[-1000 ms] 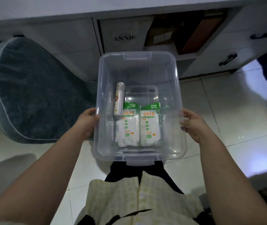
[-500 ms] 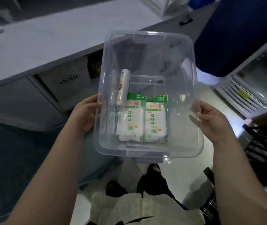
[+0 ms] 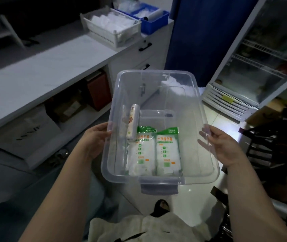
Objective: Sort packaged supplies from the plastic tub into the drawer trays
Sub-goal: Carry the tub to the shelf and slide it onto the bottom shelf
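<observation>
A clear plastic tub (image 3: 179, 102) is carried at waist height in front of me. My left hand (image 3: 95, 138) grips its left rim and my right hand (image 3: 221, 145) grips its right rim. Inside lie two white packets with green tops, the left packet (image 3: 142, 152) beside the right packet (image 3: 168, 152), at the near end. A white roll (image 3: 132, 122) leans along the left wall. On the counter far back stand a white slotted tray (image 3: 111, 30) and a blue tray (image 3: 154, 20), both holding clear-wrapped supplies.
A long white counter (image 3: 39, 74) runs along the left, with open shelves of boxes and bags beneath and drawers (image 3: 144, 48) at its far end. A glass-door fridge (image 3: 254, 67) stands at the right, a blue panel (image 3: 205, 32) behind. Dark chair frames (image 3: 270, 145) crowd the right.
I have turned right and risen with the tub still in both hands; the counter's far end, the trays and the fridge have come into view. The contents have not shifted.
</observation>
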`<action>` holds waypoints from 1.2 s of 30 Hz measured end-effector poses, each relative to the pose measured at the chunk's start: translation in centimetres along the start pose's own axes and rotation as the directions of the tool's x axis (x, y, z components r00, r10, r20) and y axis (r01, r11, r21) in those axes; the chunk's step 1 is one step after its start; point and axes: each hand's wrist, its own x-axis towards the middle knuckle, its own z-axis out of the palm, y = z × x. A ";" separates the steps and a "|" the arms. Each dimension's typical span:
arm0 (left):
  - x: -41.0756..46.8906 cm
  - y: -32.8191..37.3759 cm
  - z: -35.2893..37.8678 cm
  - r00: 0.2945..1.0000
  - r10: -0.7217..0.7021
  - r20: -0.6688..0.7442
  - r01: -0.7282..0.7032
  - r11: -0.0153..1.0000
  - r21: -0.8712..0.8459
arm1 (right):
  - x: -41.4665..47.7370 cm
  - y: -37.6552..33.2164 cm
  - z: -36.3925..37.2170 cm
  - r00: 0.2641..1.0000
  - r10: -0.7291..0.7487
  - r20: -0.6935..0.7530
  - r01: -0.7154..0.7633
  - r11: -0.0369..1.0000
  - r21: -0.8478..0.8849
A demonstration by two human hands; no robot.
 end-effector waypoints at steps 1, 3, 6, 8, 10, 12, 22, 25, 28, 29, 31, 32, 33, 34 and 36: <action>0.9 0.2 1.6 1.000 -0.009 -0.004 0.009 1.000 0.010 | 0.7 -1.0 -1.2 1.000 -0.007 -0.002 0.007 1.000 0.001; 2.7 0.8 4.6 1.000 -0.010 -0.003 0.010 1.000 0.025 | 2.2 -3.1 -3.4 1.000 -0.025 0.000 0.025 1.000 -0.001; 5.2 1.8 9.0 0.998 0.009 0.065 -0.011 1.000 0.029 | 4.5 -6.6 -6.4 0.999 -0.051 0.012 0.052 0.999 -0.017; 6.8 2.5 11.8 0.993 0.033 0.111 -0.035 0.999 0.015 | 6.1 -8.9 -8.2 0.998 -0.065 0.016 0.066 0.997 -0.033; 8.6 2.9 14.6 0.987 0.058 0.150 -0.059 0.998 -0.003 | 7.6 -10.8 -9.8 0.997 -0.075 0.018 0.076 0.997 -0.026; 10.4 3.2 16.9 0.984 0.064 0.164 -0.057 0.997 -0.046 | 9.0 -12.0 -11.2 0.996 -0.088 -0.003 0.087 0.996 -0.014; 23.6 8.5 24.3 0.968 0.056 0.246 -0.066 0.997 0.035 | 19.0 -14.0 -15.6 0.988 -0.038 -0.151 0.050 0.996 0.075; 28.9 11.3 26.5 0.956 0.050 0.288 -0.078 0.993 0.088 | 23.5 -15.2 -15.8 0.982 -0.034 -0.186 0.050 0.995 0.086; 34.8 15.0 28.9 0.942 0.036 0.334 -0.084 0.988 0.132 | 28.7 -17.6 -15.3 0.973 -0.046 -0.227 0.060 0.997 0.056; 36.8 16.4 29.8 0.943 0.028 0.330 -0.078 0.987 0.142 | 30.4 -18.7 -15.0 0.969 -0.052 -0.240 0.062 0.997 0.037; 40.6 19.1 31.6 0.949 0.018 0.316 -0.070 0.985 0.156 | 33.6 -20.9 -14.6 0.960 -0.069 -0.271 0.074 0.997 0.006; 42.5 20.4 32.6 0.948 0.017 0.318 -0.071 0.985 0.159 | 35.1 -21.9 -14.5 0.954 -0.080 -0.289 0.082 0.997 -0.004; 44.2 21.7 33.6 0.945 0.019 0.328 -0.075 0.984 0.159 | 36.5 -23.0 -14.4 0.948 -0.094 -0.304 0.093 0.996 -0.017; 45.8 23.0 34.6 0.939 0.021 0.343 -0.079 0.984 0.158 | 37.8 -24.0 -14.4 0.943 -0.108 -0.314 0.104 0.994 -0.029; 48.6 25.1 36.6 0.926 0.016 0.377 -0.083 0.983 0.163 | 40.2 -25.6 -14.3 0.935 -0.130 -0.331 0.124 0.992 -0.039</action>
